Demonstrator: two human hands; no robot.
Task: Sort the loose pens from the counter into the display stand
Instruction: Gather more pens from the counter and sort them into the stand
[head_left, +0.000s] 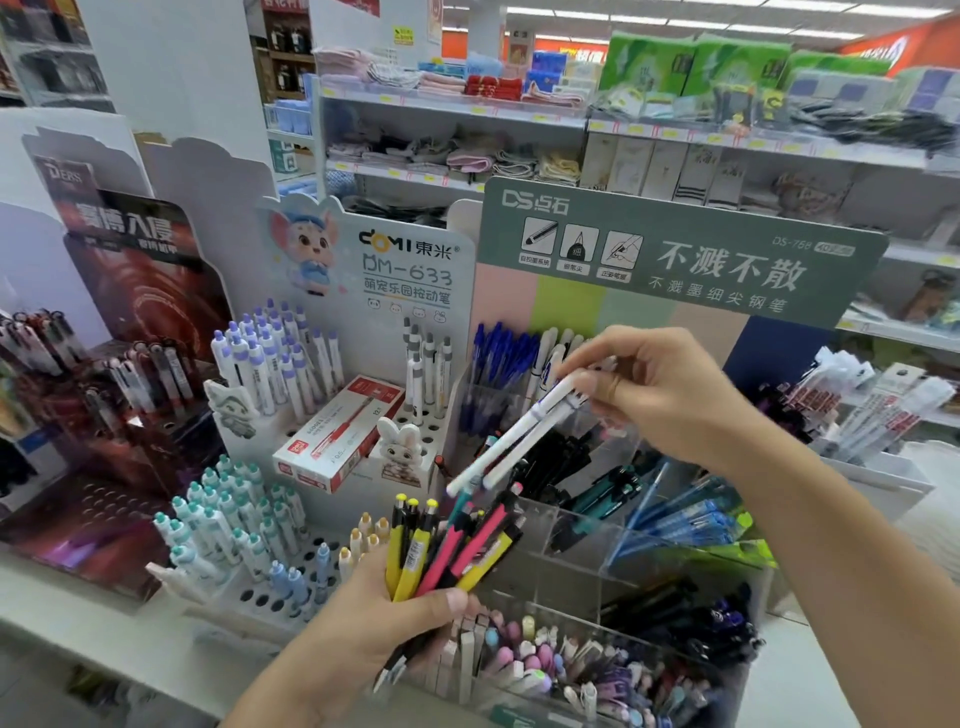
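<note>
My left hand (387, 618) grips a bundle of yellow, pink and black pens (452, 548), tips up, low in the middle of the view. My right hand (660, 387) pinches two white pens (519, 434) by their upper ends; they slant down to the left. They hang over the clear tiered display stand (582, 525), whose compartments hold black, blue and pastel pens. Behind the white pens, the stand's back row holds blue-capped and white pens (511, 353).
A white holed stand (291, 587) with purple- and teal-capped pens sits to the left, with a red-and-white pen box (337, 434) lying on it. A dark red display (104, 395) stands farther left. Packaged refills (878, 400) hang at right. Shelves of goods fill the background.
</note>
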